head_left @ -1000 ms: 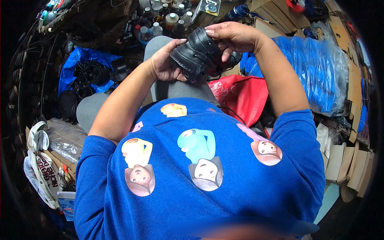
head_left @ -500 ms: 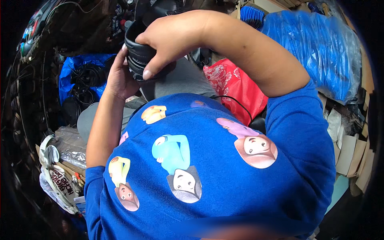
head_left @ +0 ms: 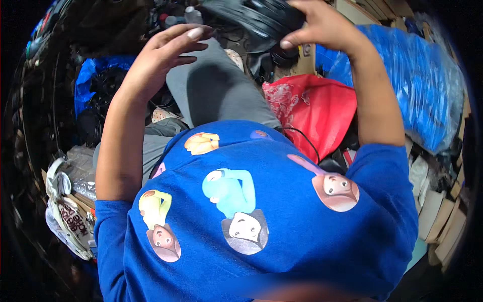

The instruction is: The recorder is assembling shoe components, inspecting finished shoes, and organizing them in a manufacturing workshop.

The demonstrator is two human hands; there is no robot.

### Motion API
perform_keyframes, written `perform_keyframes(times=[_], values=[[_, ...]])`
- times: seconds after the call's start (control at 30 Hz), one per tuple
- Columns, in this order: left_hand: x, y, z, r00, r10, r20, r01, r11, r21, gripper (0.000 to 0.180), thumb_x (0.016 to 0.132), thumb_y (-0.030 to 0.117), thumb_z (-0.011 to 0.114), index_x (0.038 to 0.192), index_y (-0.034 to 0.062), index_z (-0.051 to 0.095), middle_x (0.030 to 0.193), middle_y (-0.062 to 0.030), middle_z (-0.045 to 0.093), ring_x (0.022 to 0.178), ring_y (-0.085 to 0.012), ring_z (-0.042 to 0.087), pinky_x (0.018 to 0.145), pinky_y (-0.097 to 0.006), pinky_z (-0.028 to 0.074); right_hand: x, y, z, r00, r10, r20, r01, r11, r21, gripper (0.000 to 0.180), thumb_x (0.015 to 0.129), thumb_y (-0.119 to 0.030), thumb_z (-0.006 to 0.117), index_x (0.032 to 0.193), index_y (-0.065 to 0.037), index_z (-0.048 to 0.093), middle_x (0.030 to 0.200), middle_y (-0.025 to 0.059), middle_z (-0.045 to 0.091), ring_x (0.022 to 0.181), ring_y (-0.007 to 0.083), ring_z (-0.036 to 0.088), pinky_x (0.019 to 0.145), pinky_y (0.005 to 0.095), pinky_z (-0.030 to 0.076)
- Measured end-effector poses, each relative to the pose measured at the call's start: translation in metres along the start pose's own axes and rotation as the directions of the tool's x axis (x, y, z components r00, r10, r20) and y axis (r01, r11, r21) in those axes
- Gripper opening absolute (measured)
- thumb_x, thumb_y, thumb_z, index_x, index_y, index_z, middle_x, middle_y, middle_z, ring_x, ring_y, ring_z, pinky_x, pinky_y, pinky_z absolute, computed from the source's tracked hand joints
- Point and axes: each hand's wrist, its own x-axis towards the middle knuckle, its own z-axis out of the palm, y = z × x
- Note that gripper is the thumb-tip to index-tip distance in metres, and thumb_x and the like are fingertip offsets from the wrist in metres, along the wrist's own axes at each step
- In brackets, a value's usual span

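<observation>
At the top of the view my right hand (head_left: pixel 326 29) grips a glossy black banded piece (head_left: pixel 266 22), thumb below and fingers above. The piece is smeared by motion and partly cut off by the upper edge, so its exact kind cannot be told. My left hand (head_left: pixel 157 59) is apart from it, above my left leg, with the fingers stretched out and nothing in them. My grey trouser leg (head_left: pixel 211 85) lies between the two hands.
A red patterned bag (head_left: pixel 312 108) lies right of my leg. Beyond it is a large blue bundle in clear plastic (head_left: pixel 402 85). Coiled black pieces rest on a blue sheet (head_left: pixel 83 85) at left, near a white printed bag (head_left: pixel 70 216). Cardboard pieces (head_left: pixel 445 216) stand far right.
Both hands were on the black banded piece before. My left hand has let go, while my right hand has carried the piece up and to the right.
</observation>
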Motion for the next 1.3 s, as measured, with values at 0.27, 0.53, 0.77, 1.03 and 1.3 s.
perform_keyframes(times=[0.27,0.53,0.77,1.03,1.3], values=[[-0.011,-0.106,-0.084,0.846,-0.181,-0.502,0.047,0.962,-0.268,0.031,0.087,0.028,0.053,0.106,0.0034,0.057,0.102,-0.0079,0.062,0.089,-0.0177,0.060,0.076,-0.030,0.047,-0.016,0.154,0.115,0.969,0.194,-0.152,-0.246,0.739,-0.627,0.033,0.066,-0.020,0.071,0.096,-0.007,0.061,0.090,0.0165,0.063,0.082,0.0326,0.059,0.071,0.0396,0.046],[0.020,-0.255,-0.044,0.842,-0.376,-0.386,0.519,0.758,0.396,0.038,0.075,0.034,0.062,0.096,0.0015,0.063,0.093,-0.0163,0.064,0.087,-0.0282,0.061,0.079,-0.036,0.047,0.040,0.203,0.153,0.980,0.187,-0.060,-0.193,0.856,-0.480,0.026,0.073,-0.021,0.067,0.096,-0.009,0.061,0.091,0.0139,0.064,0.082,0.0275,0.060,0.072,0.0370,0.046],[0.077,-0.248,-0.009,0.913,-0.398,-0.093,0.355,0.659,0.663,0.043,0.076,0.022,0.059,0.115,0.0041,0.054,0.127,-0.0185,0.045,0.110,-0.0339,0.050,0.093,-0.038,0.041,0.035,0.238,0.152,0.928,0.359,-0.102,-0.373,0.901,-0.219,0.025,0.075,-0.021,0.066,0.096,-0.010,0.061,0.091,0.0127,0.064,0.082,0.0257,0.060,0.072,0.0359,0.046],[0.147,-0.252,-0.012,0.788,-0.593,0.168,0.133,0.431,0.893,0.053,0.081,0.011,0.047,0.133,0.0087,0.037,0.140,-0.0137,0.032,0.120,-0.0312,0.043,0.097,-0.039,0.039,0.045,0.261,0.136,0.851,0.509,-0.131,-0.502,0.861,0.084,0.023,0.077,-0.021,0.064,0.096,-0.010,0.061,0.091,0.0113,0.064,0.082,0.0236,0.060,0.072,0.0346,0.046],[0.164,-0.283,-0.003,0.784,-0.616,0.075,0.263,0.439,0.859,0.049,0.079,0.008,0.052,0.127,0.0076,0.043,0.135,-0.0162,0.038,0.120,-0.0322,0.043,0.097,-0.040,0.039,0.053,0.269,0.122,0.779,0.609,-0.153,-0.517,0.760,0.394,0.021,0.079,-0.021,0.063,0.096,-0.010,0.061,0.090,0.0099,0.064,0.082,0.0216,0.059,0.072,0.0334,0.046]])
